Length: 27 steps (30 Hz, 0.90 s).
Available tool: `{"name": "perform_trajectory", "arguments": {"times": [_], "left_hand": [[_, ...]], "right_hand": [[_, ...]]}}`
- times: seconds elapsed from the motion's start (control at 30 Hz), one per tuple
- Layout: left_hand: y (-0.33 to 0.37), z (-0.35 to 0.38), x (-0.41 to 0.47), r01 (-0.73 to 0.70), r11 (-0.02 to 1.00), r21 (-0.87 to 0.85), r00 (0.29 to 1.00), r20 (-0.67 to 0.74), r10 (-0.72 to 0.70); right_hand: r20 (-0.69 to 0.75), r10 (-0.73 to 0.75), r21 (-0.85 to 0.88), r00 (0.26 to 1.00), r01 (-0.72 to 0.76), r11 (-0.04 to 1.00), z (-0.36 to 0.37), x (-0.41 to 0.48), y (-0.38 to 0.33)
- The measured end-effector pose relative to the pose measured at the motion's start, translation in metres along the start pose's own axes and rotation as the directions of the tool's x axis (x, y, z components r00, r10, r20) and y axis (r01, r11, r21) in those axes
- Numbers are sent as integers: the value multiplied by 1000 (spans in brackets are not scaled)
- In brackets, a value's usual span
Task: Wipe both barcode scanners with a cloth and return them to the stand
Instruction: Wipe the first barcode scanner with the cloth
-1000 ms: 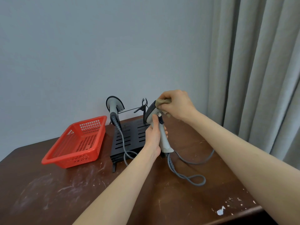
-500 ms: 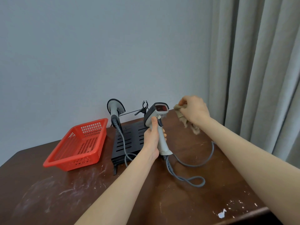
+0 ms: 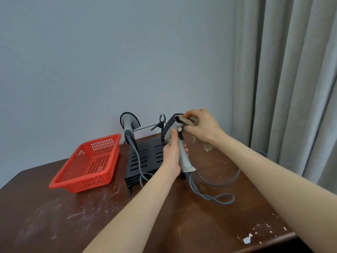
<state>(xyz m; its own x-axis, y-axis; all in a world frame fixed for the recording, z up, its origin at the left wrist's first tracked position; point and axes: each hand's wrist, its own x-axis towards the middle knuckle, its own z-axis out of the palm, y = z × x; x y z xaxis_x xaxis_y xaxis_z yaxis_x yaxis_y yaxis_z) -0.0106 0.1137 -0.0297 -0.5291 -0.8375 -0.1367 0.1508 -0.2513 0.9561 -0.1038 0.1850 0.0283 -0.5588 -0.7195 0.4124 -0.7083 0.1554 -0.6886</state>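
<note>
I see the left hand [image 3: 172,154] wrapped tight around the handle of a scanner [image 3: 177,143], holding it up above the table [image 3: 164,225]. The right hand [image 3: 202,127] is squeezed around a cloth [image 3: 187,121] and presses it on the scanner's face. A bit of cloth hangs down under the hand. The scanner's cord [image 3: 215,196] loops on the table. The other scanner [image 3: 129,125] sits upright in the black stand [image 3: 145,157]. A red basket [image 3: 89,165] is just left of the stand.
</note>
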Motion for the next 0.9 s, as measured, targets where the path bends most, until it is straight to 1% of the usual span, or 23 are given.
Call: {"name": "perform_trajectory", "arguments": {"times": [0.07,0.13,0.2,0.23,0.27,0.4,0.47,0.57,0.63,0.67,0.73,0.83,0.9], "left_hand": [[0,0,0,-4,1000,11,1000,-1,4],[0,0,0,-24,999,28,1000,1,24],[0,2,0,-40,997,59,999,6,40],[0,2,0,-44,996,72,999,2,44],[0,3,-1,-48,996,80,999,-3,49],[1,4,0,-95,991,98,995,-8,96],[3,4,0,-103,990,92,995,-9,104],[3,2,-1,-102,988,117,994,-32,106],[1,1,-1,-124,982,143,991,-37,130],[0,0,-1,-136,979,151,989,-32,142],[0,0,-1,-141,977,159,989,-31,148],[1,2,-1,-126,982,143,990,-42,134],[2,3,-1,-115,985,129,992,-46,121]], "right_hand": [[-58,7,-37,998,-9,999,-4,0,1],[-129,33,-125,991,-49,991,-10,1,0],[-131,20,-262,991,-54,964,-12,1,-2],[-120,7,-290,993,-42,956,-11,0,-4],[-113,-8,-284,994,-24,959,-11,-1,-5],[-87,-108,-136,990,96,986,-9,-8,-15],[-84,-141,-143,986,128,981,-9,-10,-17],[-65,-147,-312,987,120,943,-13,-11,-10],[-34,-111,-418,993,87,904,-16,-10,-6],[-25,-89,-439,996,70,896,-18,-10,-5],[-18,-86,-408,996,71,910,-17,-9,-7],[-21,-142,-254,990,132,958,-14,-10,-15],[-22,-159,-246,987,149,958,-14,-12,-16]]}}
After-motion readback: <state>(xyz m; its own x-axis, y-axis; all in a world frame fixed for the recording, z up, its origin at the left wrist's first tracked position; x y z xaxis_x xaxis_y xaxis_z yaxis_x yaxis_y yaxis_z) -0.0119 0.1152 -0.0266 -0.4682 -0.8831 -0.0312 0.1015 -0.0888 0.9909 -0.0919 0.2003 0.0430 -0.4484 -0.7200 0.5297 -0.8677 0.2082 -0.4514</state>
